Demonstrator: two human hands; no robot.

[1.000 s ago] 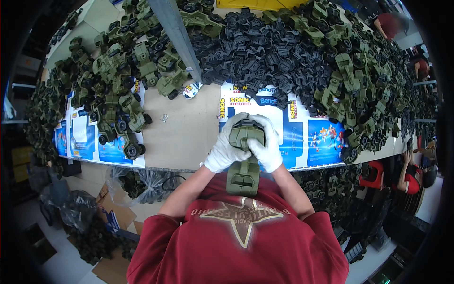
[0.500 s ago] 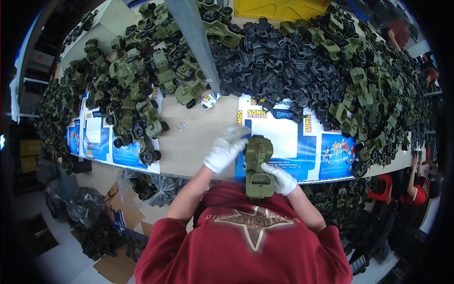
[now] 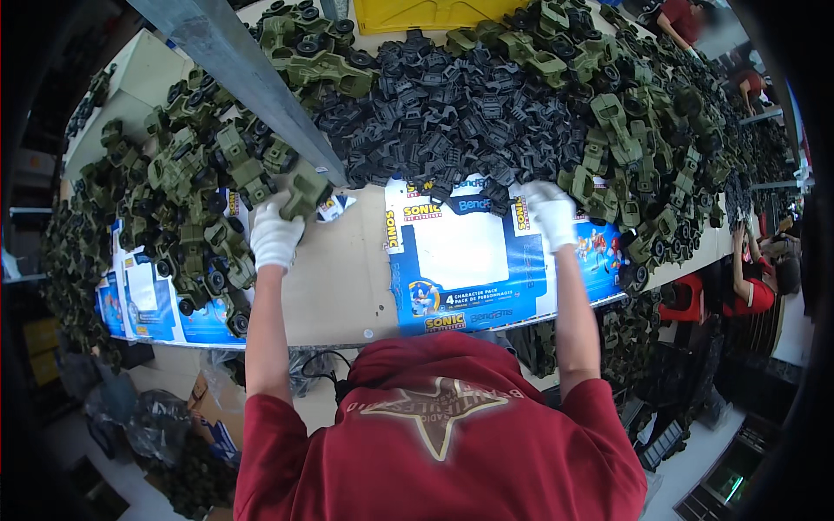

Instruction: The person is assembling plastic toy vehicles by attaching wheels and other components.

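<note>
In a white glove, my left hand [image 3: 276,238] reaches to the left pile, its fingers closed on a green toy vehicle [image 3: 307,191] beside the metal post. My right hand [image 3: 551,215], also gloved in white, is at the near right edge of a heap of black plastic parts [image 3: 460,113], close to the green toy vehicles on the right [image 3: 612,130]. Motion blurs its fingers, and whether they hold anything is unclear. Between my hands lies a flat blue printed cardboard sheet [image 3: 473,293] with a white panel.
A slanting metal post [image 3: 252,78] rises from the table near my left hand. More green toy vehicles [image 3: 195,234] cover the left side, partly over another printed sheet [image 3: 143,291]. A yellow bin [image 3: 426,12] stands at the back; other people sit at the right.
The green toy vehicle held before my chest is gone from there. My left hand has moved left and forward onto another vehicle; my right has moved forward to the black parts.
</note>
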